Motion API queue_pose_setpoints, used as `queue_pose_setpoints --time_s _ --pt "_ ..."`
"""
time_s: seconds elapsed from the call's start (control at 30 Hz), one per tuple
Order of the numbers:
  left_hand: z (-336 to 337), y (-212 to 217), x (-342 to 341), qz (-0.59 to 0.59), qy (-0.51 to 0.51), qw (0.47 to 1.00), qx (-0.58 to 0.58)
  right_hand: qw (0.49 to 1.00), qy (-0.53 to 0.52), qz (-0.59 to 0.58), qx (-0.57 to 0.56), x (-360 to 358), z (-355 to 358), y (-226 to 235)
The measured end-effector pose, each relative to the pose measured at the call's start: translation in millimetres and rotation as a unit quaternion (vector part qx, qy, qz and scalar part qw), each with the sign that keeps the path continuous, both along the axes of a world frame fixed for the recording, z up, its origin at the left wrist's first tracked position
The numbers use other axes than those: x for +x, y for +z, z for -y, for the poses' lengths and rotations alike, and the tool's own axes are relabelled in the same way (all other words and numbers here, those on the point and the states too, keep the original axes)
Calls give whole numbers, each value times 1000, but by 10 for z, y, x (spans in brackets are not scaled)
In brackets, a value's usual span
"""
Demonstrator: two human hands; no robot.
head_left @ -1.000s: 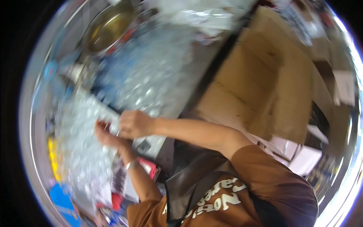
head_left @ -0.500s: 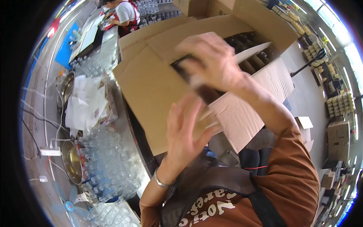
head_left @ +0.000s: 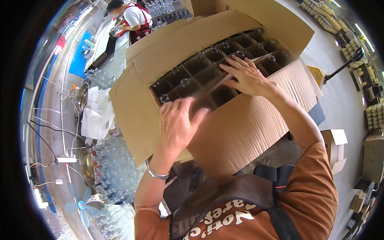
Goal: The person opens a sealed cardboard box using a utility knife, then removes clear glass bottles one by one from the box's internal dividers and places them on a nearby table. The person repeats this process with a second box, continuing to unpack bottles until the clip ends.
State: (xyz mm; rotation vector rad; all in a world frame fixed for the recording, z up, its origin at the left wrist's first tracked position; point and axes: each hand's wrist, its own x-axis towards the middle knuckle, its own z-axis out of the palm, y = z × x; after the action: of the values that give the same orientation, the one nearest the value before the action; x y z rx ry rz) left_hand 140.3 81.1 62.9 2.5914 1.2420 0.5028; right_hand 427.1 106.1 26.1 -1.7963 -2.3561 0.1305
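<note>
A large open cardboard box stands in front of me, divided inside into cells. Clear glass bottles stand in several of the cells, their necks showing. Over the near right part of the box reaches my right hand, fingers spread on or just above the dividers. My left hand is open at the near left edge of the opening, its fingers stretched and thumb apart. Between the hands a thin, pale cardboard strip is smeared by motion; whether either hand grips it is unclear. The wide near flap folds outward towards me.
Many clear bottles crowd the bench at left, beside white sheets and a brass-coloured bowl. A blue fan stands lower left. At the far left works another person. A pallet jack handle rises at right.
My hands have moved apart, uncovering the divided inside of the box and its bottles. The left hand moved left, and the right hand came down and flattened out. The near flap now lies spread wider.
</note>
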Motion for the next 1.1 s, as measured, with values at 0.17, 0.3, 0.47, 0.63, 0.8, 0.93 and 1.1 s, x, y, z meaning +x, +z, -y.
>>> queue_pose_setpoints --time_s 0.17,0.3,0.47,0.63,0.8,0.93,1.1 --pt "-131 -234 6 75 25 995 63 997 40 -58 -7 137 -48 115" --pt "-268 -350 43 -59 31 998 22 983 24 -36 -177 20 -54 22" --pt "-497 -497 -28 -112 32 992 -49 993 53 -16 -101 -34 -260 -116" --pt "-425 69 -81 167 70 980 -86 983 -6 -159 97 -108 -408 47" --pt "-844 -261 -383 60 25 997 -47 986 80 -144 -30 -235 -713 -84" --pt "-1050 -315 -194 83 -49 984 -151 991 65 -116 30 -229 -506 105" --pt "-1132 -468 127 132 -66 974 -172 873 37 -425 235 304 -195 913"
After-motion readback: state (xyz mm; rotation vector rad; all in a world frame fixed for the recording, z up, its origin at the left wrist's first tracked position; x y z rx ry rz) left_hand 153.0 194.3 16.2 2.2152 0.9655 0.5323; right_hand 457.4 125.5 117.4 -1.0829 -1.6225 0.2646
